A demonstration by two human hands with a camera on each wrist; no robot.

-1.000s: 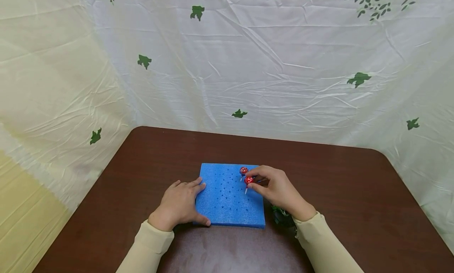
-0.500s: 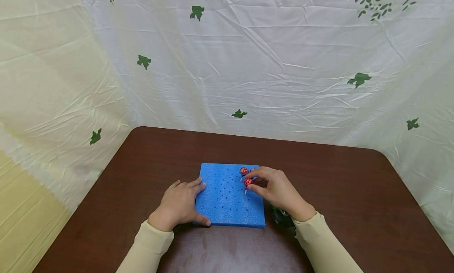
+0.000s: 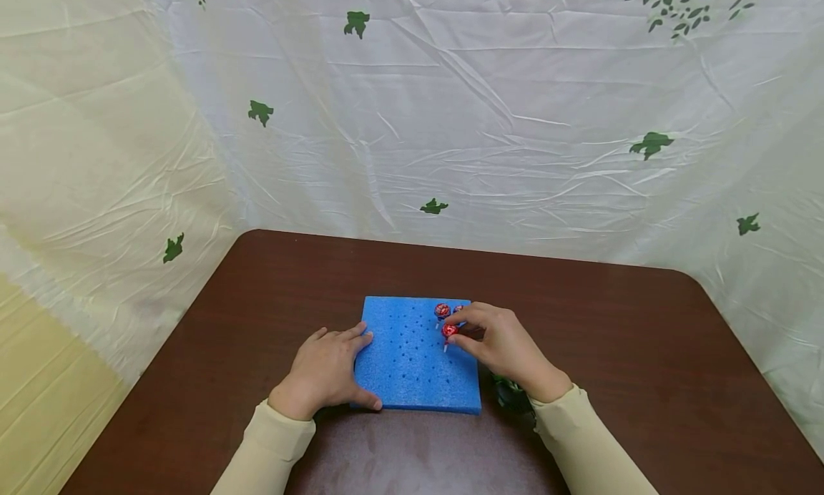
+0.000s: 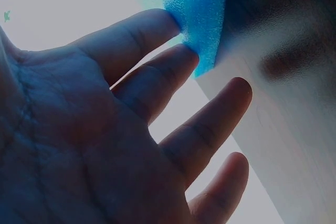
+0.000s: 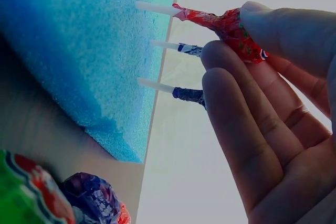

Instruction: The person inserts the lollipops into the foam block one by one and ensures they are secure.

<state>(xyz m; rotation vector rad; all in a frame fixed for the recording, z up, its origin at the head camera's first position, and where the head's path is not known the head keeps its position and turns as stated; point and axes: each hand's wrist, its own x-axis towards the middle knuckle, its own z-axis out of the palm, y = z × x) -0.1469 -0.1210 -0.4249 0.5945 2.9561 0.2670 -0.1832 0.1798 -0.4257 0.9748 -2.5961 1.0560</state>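
Observation:
A blue foam board (image 3: pixel 405 380) with rows of small holes lies on the table. My left hand (image 3: pixel 327 370) rests along its left edge, fingers spread and straight, thumb at the near corner. Between thumb and fingertips my right hand (image 3: pixel 505 341) pinches a red-wrapped lollipop (image 3: pixel 449 331). In the right wrist view its white stick (image 5: pixel 155 8) meets the foam surface. Behind it two more lollipops stand in the board: one red-topped lollipop (image 3: pixel 442 310) and another lollipop (image 3: pixel 458 309) partly covered by my fingers. Their lower wrappers look dark blue in the right wrist view.
Beside the board's right edge, partly under my right forearm, sits a dark green object (image 3: pixel 511 393). Wrapped candies (image 5: pixel 92 198) show low in the right wrist view. A brown table (image 3: pixel 579 309) reaches back to a white curtain (image 3: pixel 515 123) with green leaf prints.
The pinched lollipop has moved slightly down and left with my right fingers, uncovering part of the lollipop behind. My left hand has stayed in place.

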